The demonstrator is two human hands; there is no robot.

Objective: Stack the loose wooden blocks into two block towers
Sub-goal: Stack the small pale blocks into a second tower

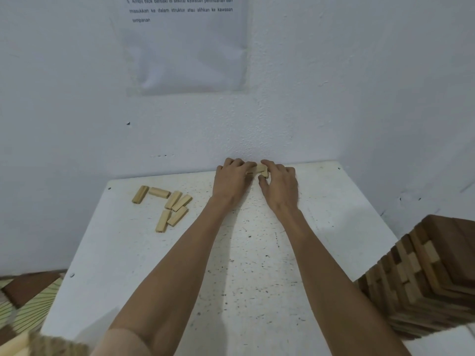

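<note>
Both hands reach to the far edge of the white table (pixel 231 278), close to the wall. My left hand (pixel 232 179) and my right hand (pixel 280 185) close from either side on a small group of pale wooden blocks (pixel 261 170) lying flat on the table; fingers hide most of them. Several loose pale blocks (pixel 168 205) lie scattered on the far left of the table, apart from my hands. A tall tower of darker and lighter blocks (pixel 426 278) stands at the near right, beside my right forearm.
A wall rises directly behind the table, with a printed paper sheet (pixel 185 44) taped up on it. More pale wood (pixel 15 345) shows at the bottom left corner. A patterned floor (pixel 28 299) lies beyond the table's left edge.
</note>
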